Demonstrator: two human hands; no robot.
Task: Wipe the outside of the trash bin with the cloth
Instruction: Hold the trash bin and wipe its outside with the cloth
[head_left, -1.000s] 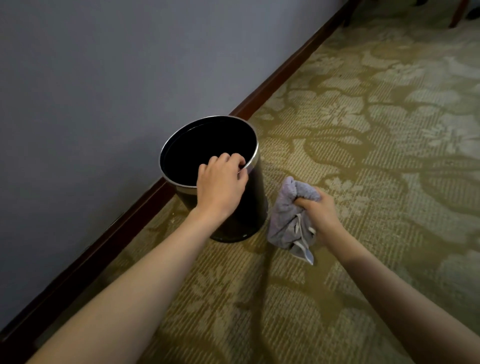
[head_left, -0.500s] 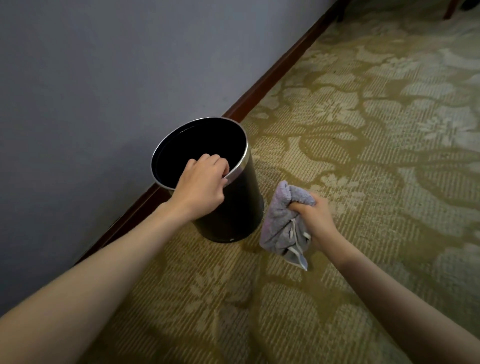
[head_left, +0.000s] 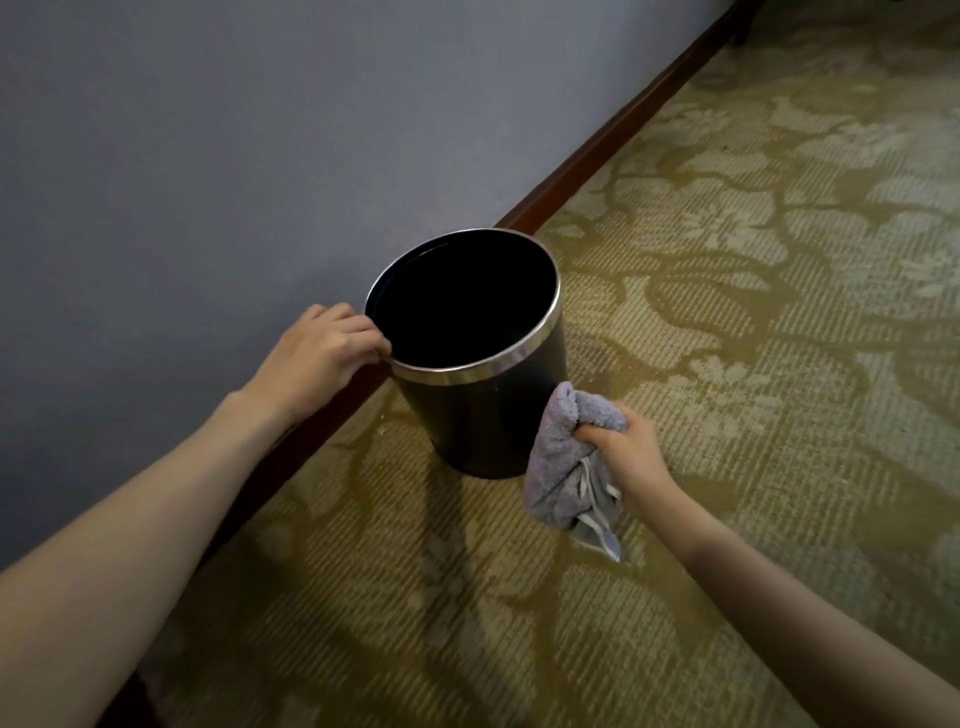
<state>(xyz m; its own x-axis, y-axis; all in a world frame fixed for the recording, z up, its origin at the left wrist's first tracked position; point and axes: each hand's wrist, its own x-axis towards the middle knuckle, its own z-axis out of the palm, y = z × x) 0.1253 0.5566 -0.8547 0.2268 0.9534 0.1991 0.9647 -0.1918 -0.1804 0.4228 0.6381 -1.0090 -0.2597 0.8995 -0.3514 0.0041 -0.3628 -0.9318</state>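
The trash bin (head_left: 483, 410), black with a silver rim, is being stood upright on the patterned carpet (head_left: 727, 322), close to the brown baseboard (head_left: 597, 156) under the grey wall (head_left: 234, 130); its left rim is being gripped by the left hand (head_left: 322, 358), whose fingertips are curled over the metal edge; the grey cloth (head_left: 566, 457) is being held bunched in the right hand (head_left: 631, 452), whose fingers are closed round its upper folds; the cloth is being kept against, or just beside, the bin's lower right side, though contact cannot be told; its loose end is hanging towards the carpet.
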